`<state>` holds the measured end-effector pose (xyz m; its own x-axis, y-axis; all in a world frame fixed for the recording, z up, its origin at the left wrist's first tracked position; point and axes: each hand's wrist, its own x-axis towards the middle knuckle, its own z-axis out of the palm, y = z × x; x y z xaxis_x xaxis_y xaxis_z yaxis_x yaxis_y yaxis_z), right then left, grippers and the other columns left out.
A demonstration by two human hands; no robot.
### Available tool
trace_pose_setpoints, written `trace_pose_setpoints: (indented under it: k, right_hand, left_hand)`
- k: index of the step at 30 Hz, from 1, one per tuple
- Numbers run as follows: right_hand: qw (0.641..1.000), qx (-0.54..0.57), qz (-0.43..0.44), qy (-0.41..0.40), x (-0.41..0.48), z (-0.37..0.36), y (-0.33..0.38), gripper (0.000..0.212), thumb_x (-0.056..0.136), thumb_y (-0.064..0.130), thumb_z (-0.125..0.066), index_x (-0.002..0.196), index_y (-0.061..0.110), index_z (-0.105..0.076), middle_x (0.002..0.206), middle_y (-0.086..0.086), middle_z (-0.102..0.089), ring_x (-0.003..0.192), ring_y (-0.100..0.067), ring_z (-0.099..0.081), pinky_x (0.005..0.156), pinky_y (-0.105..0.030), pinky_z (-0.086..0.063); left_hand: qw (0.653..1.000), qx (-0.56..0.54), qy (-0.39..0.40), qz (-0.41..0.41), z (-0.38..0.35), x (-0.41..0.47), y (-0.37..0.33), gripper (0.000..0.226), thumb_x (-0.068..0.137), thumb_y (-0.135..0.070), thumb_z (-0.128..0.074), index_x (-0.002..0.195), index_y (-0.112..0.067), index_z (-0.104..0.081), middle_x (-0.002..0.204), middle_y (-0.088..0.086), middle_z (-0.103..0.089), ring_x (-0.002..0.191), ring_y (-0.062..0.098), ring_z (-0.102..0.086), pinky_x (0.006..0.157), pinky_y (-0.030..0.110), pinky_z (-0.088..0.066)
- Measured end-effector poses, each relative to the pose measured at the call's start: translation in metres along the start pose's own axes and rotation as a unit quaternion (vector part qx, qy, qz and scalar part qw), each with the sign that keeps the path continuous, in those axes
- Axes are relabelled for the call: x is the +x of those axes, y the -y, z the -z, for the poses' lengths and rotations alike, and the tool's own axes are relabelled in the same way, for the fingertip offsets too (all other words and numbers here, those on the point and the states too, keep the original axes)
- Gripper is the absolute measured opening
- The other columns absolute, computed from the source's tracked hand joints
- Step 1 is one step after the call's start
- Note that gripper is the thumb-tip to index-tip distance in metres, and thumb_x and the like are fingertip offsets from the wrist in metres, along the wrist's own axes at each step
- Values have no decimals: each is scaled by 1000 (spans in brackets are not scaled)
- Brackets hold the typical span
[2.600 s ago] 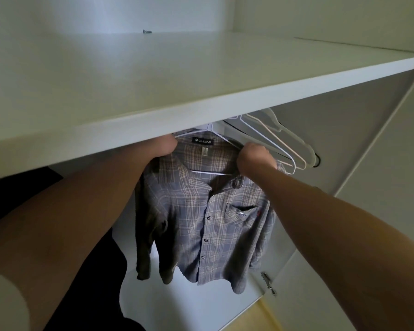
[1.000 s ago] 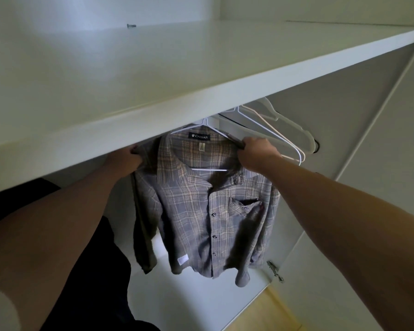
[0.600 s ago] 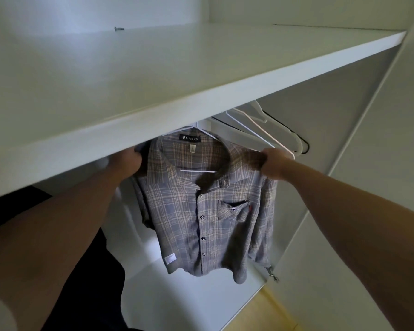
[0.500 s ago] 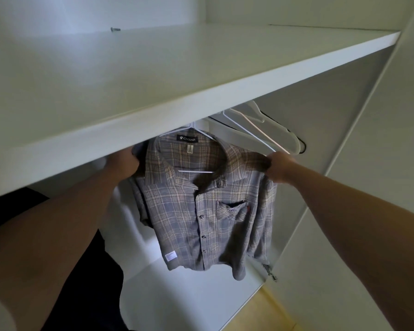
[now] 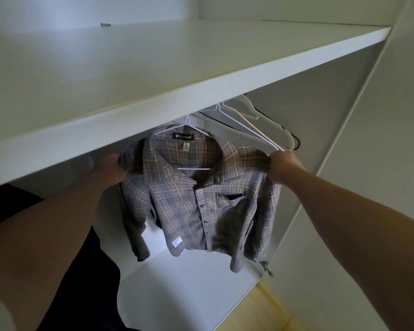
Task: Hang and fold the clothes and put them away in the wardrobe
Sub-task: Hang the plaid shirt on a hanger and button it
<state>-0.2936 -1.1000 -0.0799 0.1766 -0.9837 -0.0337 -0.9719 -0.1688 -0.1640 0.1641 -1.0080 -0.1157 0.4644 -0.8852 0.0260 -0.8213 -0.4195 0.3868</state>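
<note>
Grey-and-tan plaid button-up shirt (image 5: 201,199) suspended on a thin white wire hanger (image 5: 189,125) inside the white wardrobe (image 5: 308,115), directly beneath the broad white shelf board (image 5: 153,80). The hanger's hook disappears behind the shelf's front edge, so its seat on a rail cannot be seen. The shirt faces the camera with its collar open, showing a black neck label (image 5: 182,136) reading "CAESAR"; a chest pocket (image 5: 230,201) lies on the picture's right and a small white tag (image 5: 177,242) sits at the hem. Both sleeves hang down, clear of the pale wardrobe floor panel (image 5: 189,283). The 2 hands hold the garment at opposite shoulders: the left hand (image 5: 110,169) has its fingers curled into the fabric at the picture's left shoulder, and the right hand (image 5: 283,168) pinches a fold of cloth at the other shoulder, drawing it outward. Just behind the right hand, a cluster of empty white hangers (image 5: 261,125) hangs beside the shirt. A dark garment (image 5: 98,295) occupies the lower left, and a metal door hinge (image 5: 265,268) is fixed near the yellowish wooden floor (image 5: 273,304).
</note>
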Motion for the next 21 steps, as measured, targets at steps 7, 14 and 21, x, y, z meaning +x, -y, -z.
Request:
trace_pose_setpoints:
  k: [7, 14, 21]
  right_hand:
    - [1000, 15, 4, 3, -8, 2, 2, 18, 88, 14, -52, 105, 22, -55, 95, -4, -58, 89, -31, -60, 81, -44, -58]
    - [998, -48, -47, 6, -11, -4, 2, 28, 91, 9, -55, 117, 18, -64, 105, -8, -64, 101, -35, -67, 72, -38, -49]
    - [994, -65, -84, 1, -13, -8, 5, 30, 90, 5, -58, 119, 12, -65, 111, -11, -67, 104, -35, -66, 72, -39, -47]
  left_hand:
    - [998, -43, -30, 23, -2, -6, 25, 35, 76, -17, -88, 99, 6, -75, 98, 30, -71, 99, 42, -68, 84, 51, -54]
    - [997, 67, 22, 39, 17, -5, 44, 30, 78, -21, -85, 96, 1, -76, 95, 24, -72, 96, 39, -69, 82, 42, -55]
    - [990, 138, -26, 30, 14, -9, 46, 23, 90, -21, -68, 101, -4, -76, 108, 27, -70, 102, 44, -67, 83, 42, -54]
